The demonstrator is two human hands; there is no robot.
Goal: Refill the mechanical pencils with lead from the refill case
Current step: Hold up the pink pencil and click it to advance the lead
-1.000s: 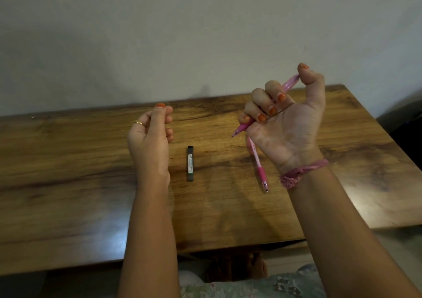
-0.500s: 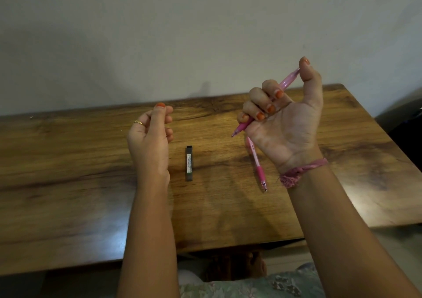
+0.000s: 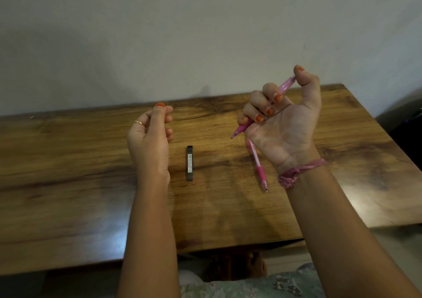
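Observation:
My right hand is raised above the wooden table, fist closed around a pink mechanical pencil. Its tip points down and left, and my thumb rests on its top end. A second pink mechanical pencil lies on the table below that hand, tip toward me. The dark lead refill case lies lengthwise on the table between my hands. My left hand hovers left of the case, fingers curled and thumb against the fingertips. I see nothing between them.
The table reaches to a plain wall at the back. Its right end and near edge are in view. A dark object stands beyond the right end. My lap, in patterned cloth, shows below the near edge.
My right thumb lifted slightly at the pencil's top end and has come back down onto it. The left hand, the case and the lying pencil have not moved.

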